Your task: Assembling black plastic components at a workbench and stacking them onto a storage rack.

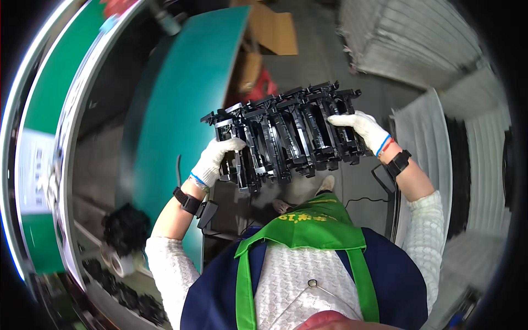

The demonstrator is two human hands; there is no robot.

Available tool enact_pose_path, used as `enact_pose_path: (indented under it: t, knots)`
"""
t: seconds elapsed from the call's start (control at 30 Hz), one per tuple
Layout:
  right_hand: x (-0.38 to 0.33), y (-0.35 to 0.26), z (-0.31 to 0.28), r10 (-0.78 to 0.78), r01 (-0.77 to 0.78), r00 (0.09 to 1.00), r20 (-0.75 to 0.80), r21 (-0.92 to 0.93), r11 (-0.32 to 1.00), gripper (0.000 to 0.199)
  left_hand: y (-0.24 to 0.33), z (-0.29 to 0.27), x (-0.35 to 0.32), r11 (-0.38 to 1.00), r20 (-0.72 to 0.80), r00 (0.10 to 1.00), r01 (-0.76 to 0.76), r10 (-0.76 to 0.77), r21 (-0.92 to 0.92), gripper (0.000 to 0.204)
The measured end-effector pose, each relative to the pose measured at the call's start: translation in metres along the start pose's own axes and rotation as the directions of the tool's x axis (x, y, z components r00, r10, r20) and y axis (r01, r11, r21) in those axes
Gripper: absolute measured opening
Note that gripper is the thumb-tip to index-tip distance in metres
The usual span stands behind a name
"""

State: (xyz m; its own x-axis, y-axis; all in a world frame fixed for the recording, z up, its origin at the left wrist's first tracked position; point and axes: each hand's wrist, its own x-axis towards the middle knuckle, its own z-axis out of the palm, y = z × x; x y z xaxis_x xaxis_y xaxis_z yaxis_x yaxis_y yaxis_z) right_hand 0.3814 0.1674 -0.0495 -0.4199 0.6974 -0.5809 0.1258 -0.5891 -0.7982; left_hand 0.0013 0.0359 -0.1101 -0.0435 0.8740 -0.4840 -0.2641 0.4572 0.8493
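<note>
A row of several black plastic frame-like parts (289,135), packed side by side, is held up in front of me between both hands. My left hand (213,159), in a white glove with a blue cuff edge, grips the row's left end, its thumb over the front part. At the right end my right hand (363,127), gloved the same way, presses in with its thumb on top and the other fingers mostly hidden behind. The parts hang above the floor, beside the edge of the teal tabletop.
To the left runs a long teal table (181,82). An open cardboard box (275,33) lies beyond it. Stacked grey-white sheets or trays (407,41) rise at the far right, with more pale sheets (421,148) nearby. A black bundle (126,228) and a white roll (118,263) sit lower left.
</note>
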Motion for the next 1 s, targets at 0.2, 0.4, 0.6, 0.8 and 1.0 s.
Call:
enact_pose_path:
  t: [0.2, 0.4, 0.6, 0.8, 1.0]
  knots:
    - [-0.072, 0.046, -0.146, -0.035, 0.071, 0.983, -0.181, 0.196, 0.978, 0.035, 0.009, 0.144, 0.088, 0.987, 0.245, 0.960, 0.107, -0.134, 0.119, 0.021]
    - [-0.168, 0.078, -0.280, 0.044, 0.126, 0.919, -0.392, 0.399, 0.908, 0.034, 0.013, 0.337, 0.145, 0.945, 0.433, 0.866, 0.123, -0.251, 0.302, 0.029]
    - [-0.238, 0.119, -0.386, 0.131, 0.286, 0.790, -0.599, 0.549, 0.785, 0.034, 0.002, 0.521, 0.176, 0.893, 0.579, 0.740, 0.065, -0.343, 0.446, 0.034]
    - [-0.286, 0.142, -0.455, 0.078, 0.489, 0.778, -0.623, 0.679, 0.548, 0.027, -0.020, 0.647, 0.227, 0.840, 0.665, 0.584, 0.053, -0.465, 0.540, 0.033]
    - [-0.282, 0.177, -0.523, 0.083, 0.578, 0.715, -0.694, 0.654, 0.488, 0.024, -0.029, 0.743, 0.273, 0.772, 0.644, 0.521, 0.047, -0.561, 0.634, 0.034]
